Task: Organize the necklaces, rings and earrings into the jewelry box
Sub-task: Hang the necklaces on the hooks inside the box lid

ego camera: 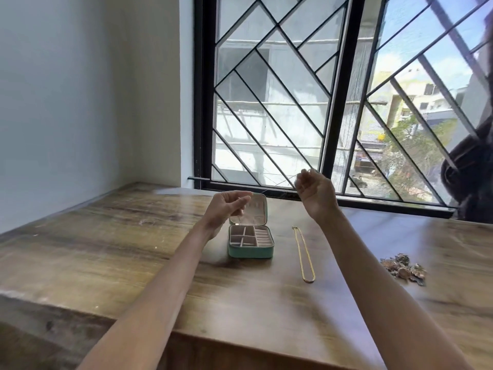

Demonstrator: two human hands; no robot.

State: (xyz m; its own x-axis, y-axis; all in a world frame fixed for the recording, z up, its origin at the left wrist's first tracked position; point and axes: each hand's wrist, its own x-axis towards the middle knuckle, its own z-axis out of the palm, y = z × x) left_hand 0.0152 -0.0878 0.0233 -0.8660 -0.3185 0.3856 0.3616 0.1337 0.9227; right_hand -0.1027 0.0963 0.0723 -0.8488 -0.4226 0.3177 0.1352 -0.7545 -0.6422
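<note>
Wooden table [106, 236] below barred window [293, 89]. Green jewelry box [250, 241] open, compartments look empty. Gold necklace [304, 253] beside it; jewelry heap [404, 268] further right. Left hand [226, 206], right hand [316, 189] raised, stretching a thin chain [277, 189]; grip unclear.

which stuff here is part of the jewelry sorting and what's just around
Part of the job:
jewelry box, lid open
gold necklace on the table
jewelry pile
thin chain held between both hands

Just around:
wooden table
window grille
</note>
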